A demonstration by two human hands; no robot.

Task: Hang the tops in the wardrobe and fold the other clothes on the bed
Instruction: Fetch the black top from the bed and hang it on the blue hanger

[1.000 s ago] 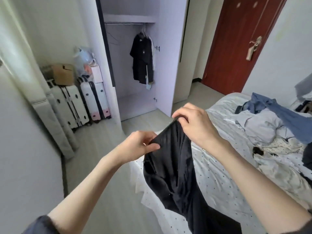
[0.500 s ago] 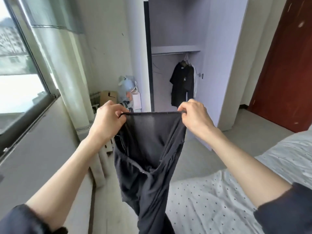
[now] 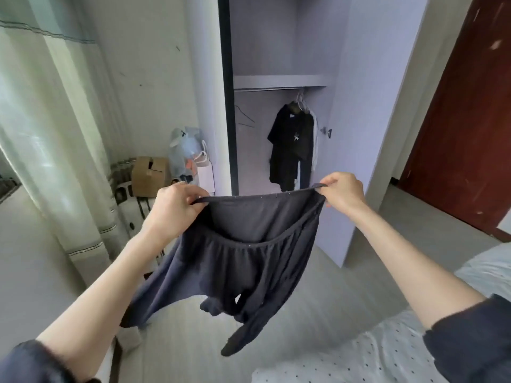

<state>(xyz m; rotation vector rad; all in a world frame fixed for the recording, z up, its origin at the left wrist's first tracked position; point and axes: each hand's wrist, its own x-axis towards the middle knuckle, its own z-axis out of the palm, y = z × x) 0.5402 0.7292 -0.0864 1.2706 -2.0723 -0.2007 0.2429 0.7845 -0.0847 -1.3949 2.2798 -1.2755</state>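
I hold up dark navy trousers (image 3: 249, 261) by the waistband, stretched wide in front of me, legs swinging loose below. My left hand (image 3: 174, 208) grips the waistband's left end and my right hand (image 3: 341, 193) pinches its right end. Behind them the open wardrobe (image 3: 279, 81) shows a rail with a black top (image 3: 290, 145) hanging on a hanger, a pale garment beside it. The polka-dot bed (image 3: 345, 360) lies at the lower right.
A pale curtain (image 3: 55, 134) hangs on the left. A cardboard box (image 3: 149, 175), a plastic bag (image 3: 185, 150) and suitcases (image 3: 130, 214) stand by the wardrobe. A red-brown door (image 3: 464, 120) is at the right. Grey floor (image 3: 409, 225) lies between bed and wardrobe.
My hands moved apart and lifted, pulling the waistband taut and wide. The trouser legs swung up and out. The view turned from the bed to the wardrobe.
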